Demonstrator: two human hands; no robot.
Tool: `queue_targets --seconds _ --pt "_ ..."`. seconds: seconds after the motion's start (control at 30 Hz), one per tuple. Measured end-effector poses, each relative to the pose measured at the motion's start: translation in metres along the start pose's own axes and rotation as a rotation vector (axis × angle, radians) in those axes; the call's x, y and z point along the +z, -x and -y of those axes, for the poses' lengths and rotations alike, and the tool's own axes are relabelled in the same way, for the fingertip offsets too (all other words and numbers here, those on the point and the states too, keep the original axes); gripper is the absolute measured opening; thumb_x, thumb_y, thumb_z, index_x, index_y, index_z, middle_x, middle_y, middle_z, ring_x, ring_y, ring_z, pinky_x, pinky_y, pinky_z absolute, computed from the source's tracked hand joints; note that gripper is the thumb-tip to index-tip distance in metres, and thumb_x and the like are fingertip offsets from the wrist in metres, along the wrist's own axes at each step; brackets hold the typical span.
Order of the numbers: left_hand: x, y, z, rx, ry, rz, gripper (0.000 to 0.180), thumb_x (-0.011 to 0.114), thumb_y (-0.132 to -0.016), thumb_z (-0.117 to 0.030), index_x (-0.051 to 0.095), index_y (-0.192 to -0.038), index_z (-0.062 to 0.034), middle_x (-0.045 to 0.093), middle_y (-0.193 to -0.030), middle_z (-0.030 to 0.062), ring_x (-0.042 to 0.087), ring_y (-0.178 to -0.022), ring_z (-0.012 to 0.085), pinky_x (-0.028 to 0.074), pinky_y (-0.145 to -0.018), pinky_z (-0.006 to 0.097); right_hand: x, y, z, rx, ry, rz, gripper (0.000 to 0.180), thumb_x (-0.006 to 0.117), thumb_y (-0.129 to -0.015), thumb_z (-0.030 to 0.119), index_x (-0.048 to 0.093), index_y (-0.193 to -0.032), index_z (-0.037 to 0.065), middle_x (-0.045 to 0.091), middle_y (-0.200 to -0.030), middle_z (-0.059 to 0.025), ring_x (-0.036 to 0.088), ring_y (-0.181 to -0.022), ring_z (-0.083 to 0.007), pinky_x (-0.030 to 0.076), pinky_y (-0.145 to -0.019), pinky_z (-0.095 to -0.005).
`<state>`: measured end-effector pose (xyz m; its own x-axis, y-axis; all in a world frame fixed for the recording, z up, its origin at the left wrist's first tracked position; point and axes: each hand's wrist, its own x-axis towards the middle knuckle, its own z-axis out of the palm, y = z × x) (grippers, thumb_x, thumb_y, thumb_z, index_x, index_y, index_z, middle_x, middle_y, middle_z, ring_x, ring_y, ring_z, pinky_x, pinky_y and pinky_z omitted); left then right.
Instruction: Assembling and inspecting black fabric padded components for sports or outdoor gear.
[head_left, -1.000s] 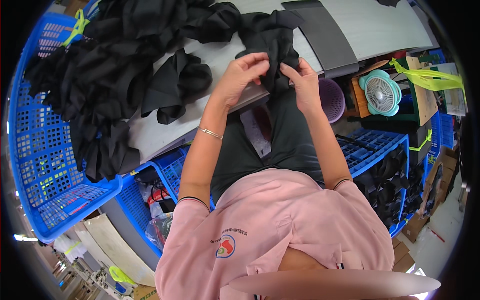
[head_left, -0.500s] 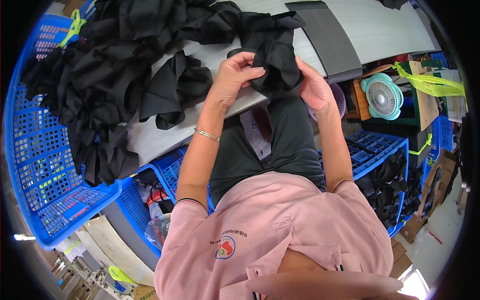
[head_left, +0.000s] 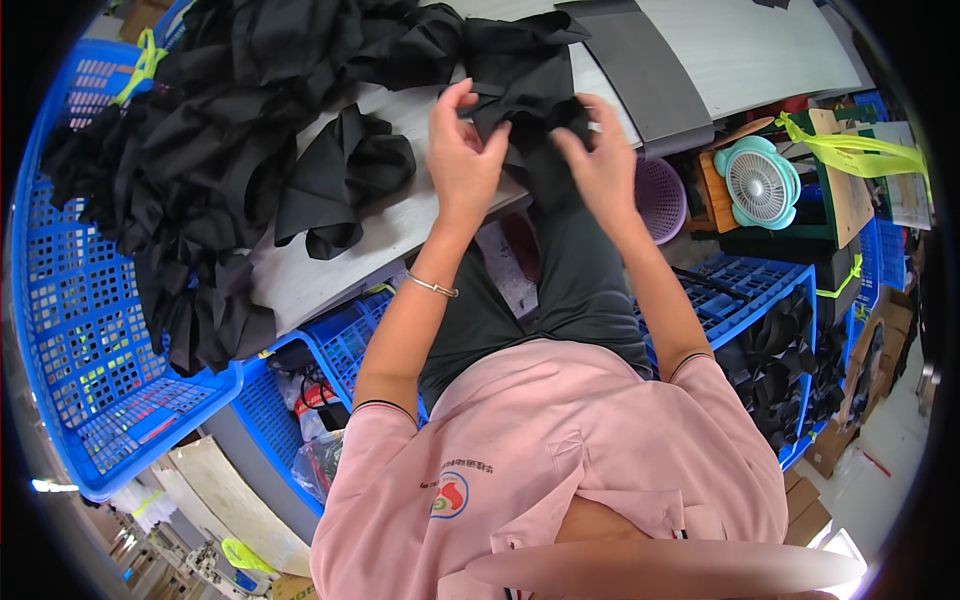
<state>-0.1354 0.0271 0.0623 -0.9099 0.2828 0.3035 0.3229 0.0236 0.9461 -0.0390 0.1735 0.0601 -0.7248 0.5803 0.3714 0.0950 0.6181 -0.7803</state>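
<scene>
A black fabric piece with a folded, raised edge lies on the near edge of the table, between my two hands. My left hand is at its left side, with thumb and forefinger spread apart and the thumb tip against the cloth. At its right side, my right hand has thumb and fingers apart, slightly blurred, with fingertips over the fabric. Neither hand shows a closed grip. A separate crumpled black fabric piece rests on the table to the left.
A large heap of black fabric spills from the table over a blue basket. A dark grey board lies at the right. Beyond it are a purple basket, a teal fan and a blue crate.
Both hands have loosened and spread their fingers, and moved slightly up and left. The bunched fabric between them has been laid flatter, with its far part spread on the table.
</scene>
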Motion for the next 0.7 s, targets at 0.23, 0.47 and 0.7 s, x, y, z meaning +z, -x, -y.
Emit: queue_targets --seconds 0.23,0.47,0.7 --pt "-0.025 -0.021 -0.002 -0.012 -0.183 0.008 0.061 0.073 -0.073 0.004 0.054 -0.13 -0.0071 0.061 -0.112 0.0041 0.05 -0.062 0.011 0.045 -0.061 0.026 -0.039 -0.042 -0.047 0.106 -0.086 0.024 0.053 0.076 -0.082 0.027 0.059 -0.128 0.006 0.061 -0.106 -0.0123 0.065 -0.081 -0.0241 0.052 -0.071 -0.0347" --pt "-0.02 0.013 -0.033 0.012 0.045 -0.06 0.054 0.073 -0.086 -0.004 0.048 -0.134 0.0006 0.051 -0.131 0.0098 0.056 -0.078 0.0076 0.044 -0.062 0.021 -0.062 -0.051 -0.084 -0.239 0.816 -0.054 0.044 0.074 -0.082 0.041 0.072 -0.11 0.008 0.065 -0.106 -0.0093 0.064 -0.091 -0.0311 0.053 -0.079 -0.0427" --pt "-0.017 0.075 -0.061 -0.089 0.292 0.033 0.029 0.066 -0.093 -0.007 0.061 -0.119 0.0016 0.066 -0.104 0.0048 0.059 -0.08 0.0074 0.046 -0.065 0.02 -0.08 -0.087 -0.093 -0.039 0.506 -0.026 0.022 0.063 -0.091 0.031 0.075 -0.096 0.013 0.068 -0.08 -0.0123 0.066 -0.076 -0.0359 0.053 -0.068 -0.047"
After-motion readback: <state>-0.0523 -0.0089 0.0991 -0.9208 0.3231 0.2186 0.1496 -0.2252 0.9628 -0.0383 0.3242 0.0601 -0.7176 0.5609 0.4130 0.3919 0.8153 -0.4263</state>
